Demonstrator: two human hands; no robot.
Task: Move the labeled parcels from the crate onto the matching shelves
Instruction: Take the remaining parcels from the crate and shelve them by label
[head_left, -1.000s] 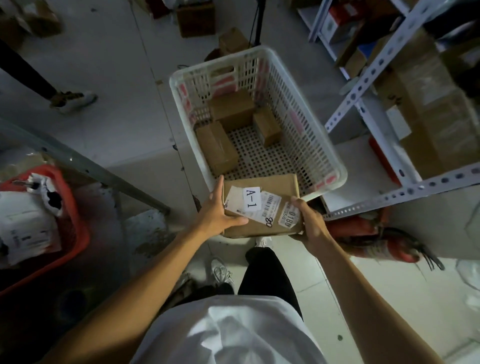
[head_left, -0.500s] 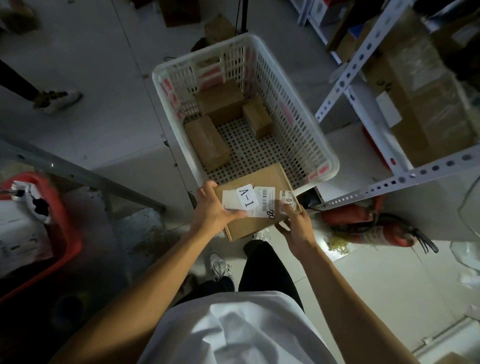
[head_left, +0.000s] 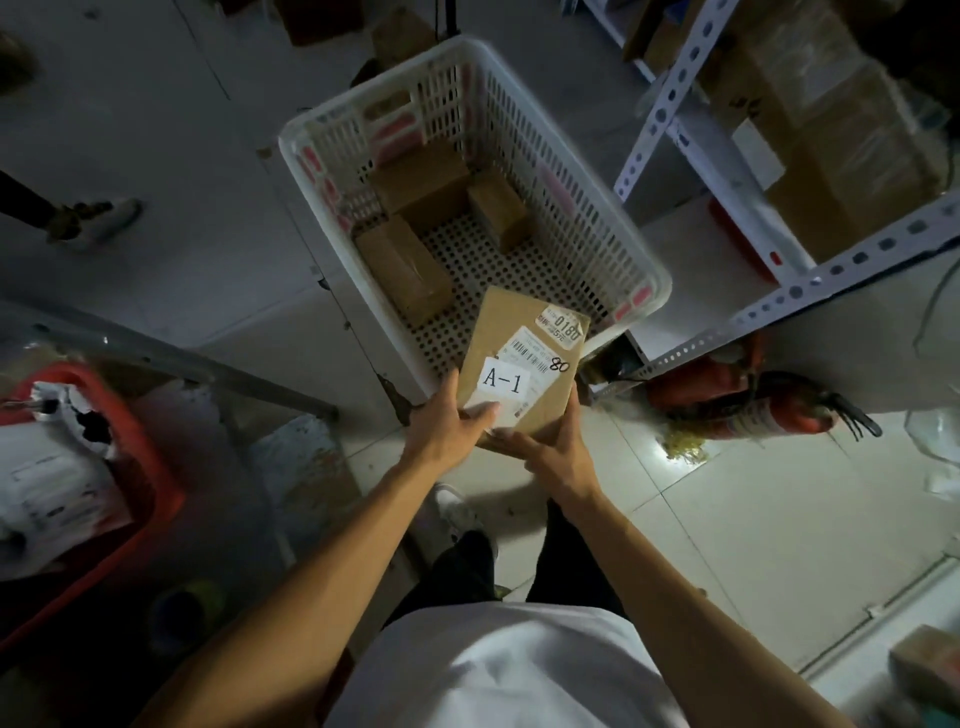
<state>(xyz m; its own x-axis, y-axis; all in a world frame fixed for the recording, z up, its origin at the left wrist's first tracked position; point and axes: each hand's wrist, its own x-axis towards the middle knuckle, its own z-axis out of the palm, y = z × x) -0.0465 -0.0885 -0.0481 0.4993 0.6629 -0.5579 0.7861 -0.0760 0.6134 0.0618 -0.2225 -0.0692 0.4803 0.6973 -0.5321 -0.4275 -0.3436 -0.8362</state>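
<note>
A flat cardboard parcel (head_left: 524, 332) with a white "A-1" label is held over the near corner of the white plastic crate (head_left: 597, 208). My left hand (head_left: 447, 428) grips the parcel's near left corner, thumb on the label. My right hand (head_left: 550, 447) holds its near edge from below and the right. Three brown parcels stay in the crate: one at the left (head_left: 402, 270), one at the back (head_left: 421, 182), a small one at the right (head_left: 496, 208).
A white perforated metal shelf frame (head_left: 810, 286) with cardboard boxes (head_left: 841, 145) stands at the right. A red fire extinguisher (head_left: 748, 405) lies on the floor beneath it. A red bin (head_left: 150, 493) with mail bags sits at the left behind a grey rail. Another person's foot (head_left: 93, 221) is at far left.
The parcel has turned from lying crosswise to pointing away from me. My right hand slid from its right edge to its near edge, close to my left hand.
</note>
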